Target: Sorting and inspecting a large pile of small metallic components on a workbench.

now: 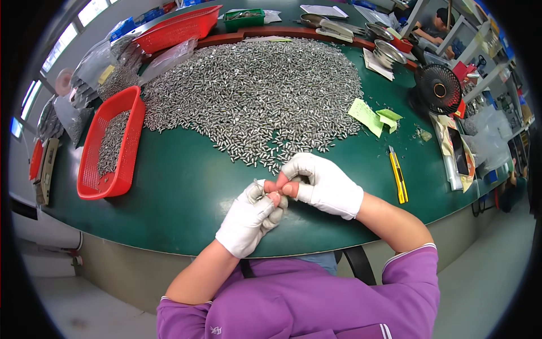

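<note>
My left hand (252,216) and my right hand (320,183) wear white gloves that leave some fingertips bare. Their fingertips meet in a pinch just above the green table (169,198), near its front edge. Whatever lies between the fingers is too small or too covered to make out. Right beyond my hands spreads a broad, thick heap of small silvery metal pins (254,96), its near edge thinning into loose single pieces. A red plastic basket (129,155) on the left holds more of these pins.
A yellow utility knife (398,176) and green paper slips (367,116) lie to the right. Beyond them stand a black fan (438,89) and a phone (458,151). Another red basket (178,31), a green tray (244,20) and metal bowls (388,53) are at the back. A person (433,31) sits far right.
</note>
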A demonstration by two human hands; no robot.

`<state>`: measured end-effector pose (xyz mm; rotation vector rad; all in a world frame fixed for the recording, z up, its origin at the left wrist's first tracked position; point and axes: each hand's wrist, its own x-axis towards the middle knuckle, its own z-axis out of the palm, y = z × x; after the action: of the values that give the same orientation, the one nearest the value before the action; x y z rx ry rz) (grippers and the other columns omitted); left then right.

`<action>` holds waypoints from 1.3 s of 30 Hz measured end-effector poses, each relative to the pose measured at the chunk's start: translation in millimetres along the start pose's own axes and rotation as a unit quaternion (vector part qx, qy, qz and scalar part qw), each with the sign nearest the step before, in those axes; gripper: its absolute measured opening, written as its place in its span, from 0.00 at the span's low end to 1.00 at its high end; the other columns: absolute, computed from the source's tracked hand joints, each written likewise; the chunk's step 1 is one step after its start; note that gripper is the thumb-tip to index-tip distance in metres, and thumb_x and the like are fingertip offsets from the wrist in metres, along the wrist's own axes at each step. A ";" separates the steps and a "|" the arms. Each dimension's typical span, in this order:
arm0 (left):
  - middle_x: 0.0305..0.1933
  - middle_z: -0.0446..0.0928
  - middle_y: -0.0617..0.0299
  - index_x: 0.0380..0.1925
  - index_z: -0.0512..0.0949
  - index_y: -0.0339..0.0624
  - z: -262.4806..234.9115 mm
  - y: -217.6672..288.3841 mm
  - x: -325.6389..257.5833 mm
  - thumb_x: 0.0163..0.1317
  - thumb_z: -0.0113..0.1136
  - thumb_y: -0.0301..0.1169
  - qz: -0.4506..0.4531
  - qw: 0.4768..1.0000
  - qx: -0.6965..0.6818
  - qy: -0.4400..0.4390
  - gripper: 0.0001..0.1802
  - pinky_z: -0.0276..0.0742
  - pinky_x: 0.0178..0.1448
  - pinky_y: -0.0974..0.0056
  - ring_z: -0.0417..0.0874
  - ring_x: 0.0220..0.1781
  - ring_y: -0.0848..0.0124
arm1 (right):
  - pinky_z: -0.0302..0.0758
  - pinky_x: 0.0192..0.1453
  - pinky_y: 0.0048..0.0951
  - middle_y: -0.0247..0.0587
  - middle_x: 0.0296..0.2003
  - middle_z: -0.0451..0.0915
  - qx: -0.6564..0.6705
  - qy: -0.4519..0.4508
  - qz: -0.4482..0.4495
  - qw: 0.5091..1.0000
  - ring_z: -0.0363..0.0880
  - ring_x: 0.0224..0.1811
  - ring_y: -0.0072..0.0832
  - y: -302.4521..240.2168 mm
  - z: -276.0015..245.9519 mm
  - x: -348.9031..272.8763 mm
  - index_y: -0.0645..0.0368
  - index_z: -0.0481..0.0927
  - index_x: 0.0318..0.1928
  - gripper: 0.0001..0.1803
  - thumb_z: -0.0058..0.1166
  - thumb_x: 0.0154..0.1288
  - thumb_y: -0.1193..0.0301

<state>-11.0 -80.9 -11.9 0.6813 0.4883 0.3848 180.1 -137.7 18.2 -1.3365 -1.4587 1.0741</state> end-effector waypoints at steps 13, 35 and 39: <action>0.37 0.76 0.66 0.45 0.75 0.44 1.7 6.9 -0.3 0.66 0.59 0.40 -0.012 1.000 -0.017 -0.016 0.15 0.69 0.37 0.75 0.73 0.33 0.78 | 0.75 0.41 0.38 0.38 0.30 0.78 -0.497 0.111 -0.052 0.859 0.77 0.36 0.40 10.9 -60.8 3.5 0.53 0.82 0.31 0.05 0.61 0.52 0.71; 0.37 0.76 0.64 0.42 0.76 0.48 -1.1 0.4 2.2 0.65 0.60 0.37 0.001 0.999 -0.051 0.001 0.10 0.61 0.27 0.75 0.66 0.26 0.80 | 0.75 0.40 0.39 0.40 0.31 0.77 -0.461 0.029 -0.052 0.886 0.77 0.37 0.40 8.8 -30.9 -1.6 0.53 0.80 0.34 0.06 0.59 0.55 0.68; 0.36 0.76 0.64 0.42 0.76 0.48 -0.7 0.7 3.2 0.65 0.60 0.37 -0.003 0.999 -0.045 0.007 0.10 0.61 0.27 0.75 0.66 0.26 0.80 | 0.75 0.40 0.39 0.41 0.31 0.76 -0.467 0.013 -0.055 0.882 0.77 0.37 0.41 10.9 -29.1 2.2 0.54 0.80 0.32 0.05 0.59 0.55 0.68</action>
<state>-8.9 -78.5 -12.9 0.5897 0.4840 0.4045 210.8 -133.6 15.3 -1.8492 -2.1156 0.2185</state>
